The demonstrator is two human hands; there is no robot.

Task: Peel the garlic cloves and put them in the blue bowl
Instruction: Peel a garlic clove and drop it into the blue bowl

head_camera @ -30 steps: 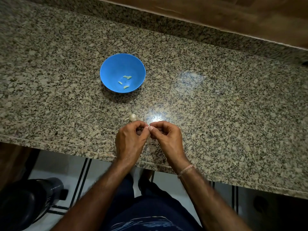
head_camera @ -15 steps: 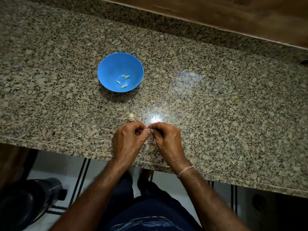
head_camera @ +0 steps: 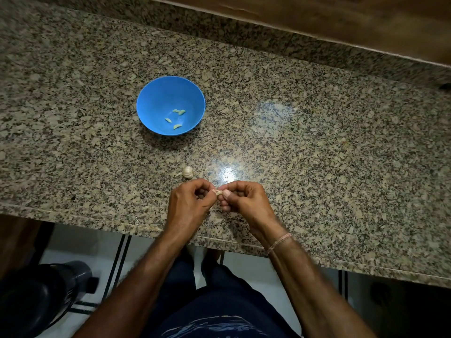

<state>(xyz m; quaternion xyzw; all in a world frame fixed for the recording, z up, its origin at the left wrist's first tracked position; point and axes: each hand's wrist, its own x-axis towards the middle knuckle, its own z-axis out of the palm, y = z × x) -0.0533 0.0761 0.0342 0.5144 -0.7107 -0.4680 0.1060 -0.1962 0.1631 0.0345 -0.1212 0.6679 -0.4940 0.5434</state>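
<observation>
A blue bowl [head_camera: 156,98] stands on the granite counter and holds several pale peeled cloves [head_camera: 178,111]. Nearer to me, a small garlic bulb [head_camera: 187,172] lies on the counter just beyond my hands. My left hand [head_camera: 188,206] and my right hand [head_camera: 246,201] meet above the counter's front part, fingers curled. Together they pinch one small garlic clove [head_camera: 219,192] between thumbs and fingertips. Most of the clove is hidden by my fingers.
The granite counter [head_camera: 317,147] has a raised back ledge with a wooden surface [head_camera: 341,23] behind it. Its front edge runs just under my wrists. A dark round object [head_camera: 36,296] sits on the floor at lower left.
My hands have stayed in the same spot, working the clove; a bit more of the pale clove shows between the fingertips. The view has shifted slightly.
</observation>
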